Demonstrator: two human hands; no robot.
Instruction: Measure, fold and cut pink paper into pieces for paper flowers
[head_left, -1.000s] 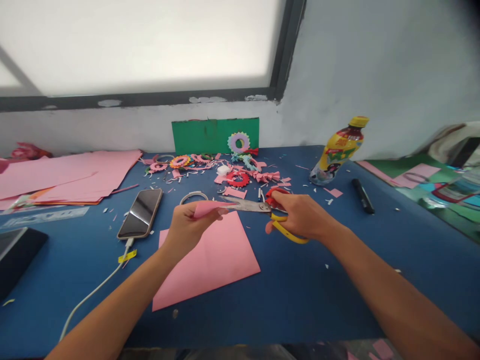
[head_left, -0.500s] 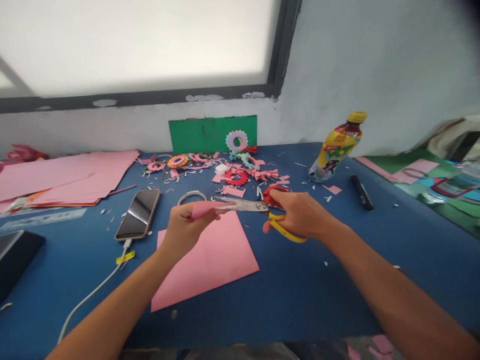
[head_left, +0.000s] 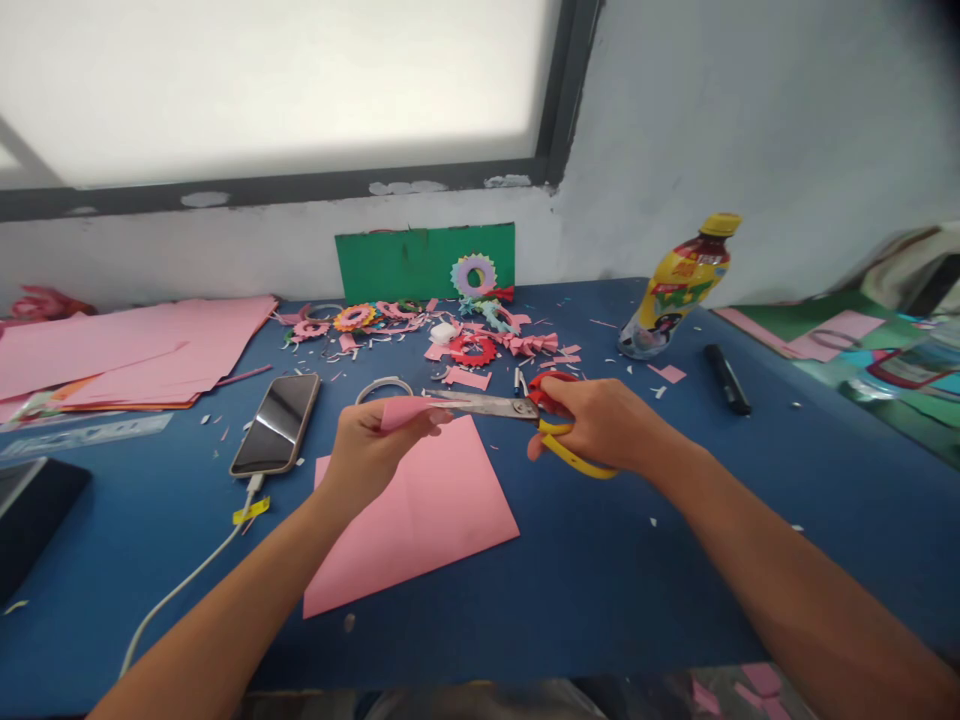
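My left hand [head_left: 367, 450] is closed on a small folded piece of pink paper [head_left: 405, 410], held above the blue table [head_left: 600, 560]. My right hand [head_left: 596, 425] grips scissors [head_left: 510, 408] with red and yellow handles; the metal blades point left and meet the pink piece. Under both hands a larger pink sheet [head_left: 416, 515] lies flat on the table.
A phone [head_left: 276, 423] on a white cable lies left of my hands, with a stack of pink sheets [head_left: 127, 350] beyond it. Paper cut-outs and scraps [head_left: 450, 335] litter the back by a green card [head_left: 424, 262]. A bottle [head_left: 679, 285] and black marker [head_left: 726, 378] sit right.
The hands, paper piece and scissors stay together, shifting only slightly with the camera. The blades remain at the pink piece.
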